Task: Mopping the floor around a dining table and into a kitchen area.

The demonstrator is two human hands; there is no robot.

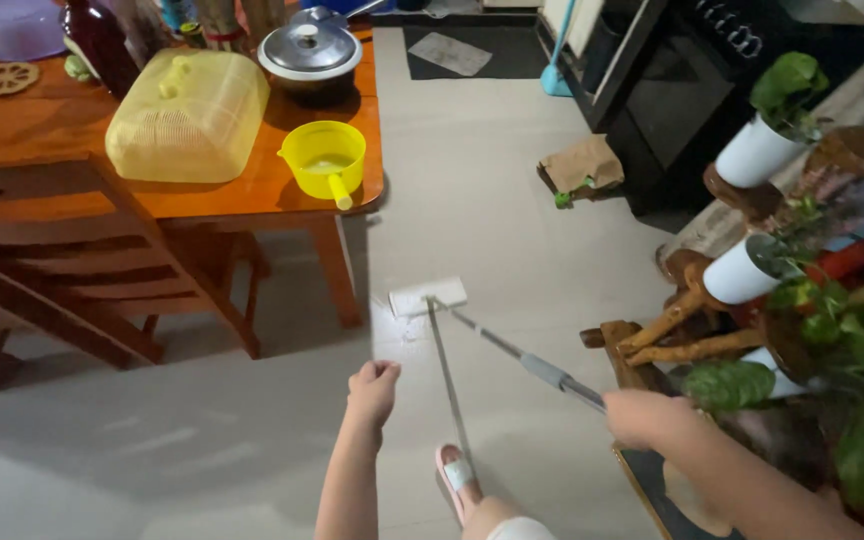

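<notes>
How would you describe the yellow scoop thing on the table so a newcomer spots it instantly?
Start at the orange-brown wooden table in the upper left and go to its rounded corner nearest the mop head. The yellow dipper sits there, right of the pale yellow mesh food cover and in front of the lidded metal pot. It is the only open round container with a stubby handle pointing off the table edge.
</notes>
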